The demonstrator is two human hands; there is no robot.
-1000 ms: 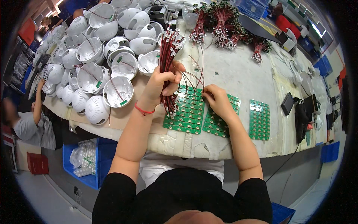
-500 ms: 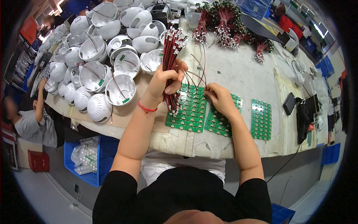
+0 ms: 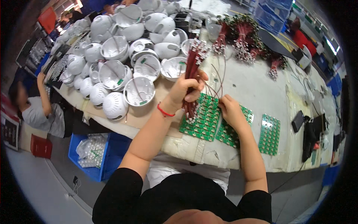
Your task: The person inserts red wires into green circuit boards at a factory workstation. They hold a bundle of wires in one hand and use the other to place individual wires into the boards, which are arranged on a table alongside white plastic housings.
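My left hand (image 3: 189,89) is closed round a thick bundle of dark red cables (image 3: 194,59) with small white connectors at both ends, held upright above the left green circuit-board panel (image 3: 203,121). A few thin loose cables (image 3: 223,71) arch over that panel's far edge. There my right hand (image 3: 233,111) pinches the end of one cable at the panel's far right corner; its fingertips partly hide the end. Under my right hand and wrist lies a second green circuit-board panel (image 3: 227,134), partly covered. A third circuit-board panel (image 3: 269,134) lies apart to the right.
White dome housings (image 3: 140,91) crowd the table's left side, several with a cable and small board inside. More cable bundles (image 3: 242,44) lie at the far side. A blue bin (image 3: 104,164) stands below the table's left edge; another person (image 3: 41,112) sits at far left.
The whole view has shifted, so the table and both hands appear farther right and lower. Both hands keep nearly the same places over the panels, with the bundle still in my left hand.
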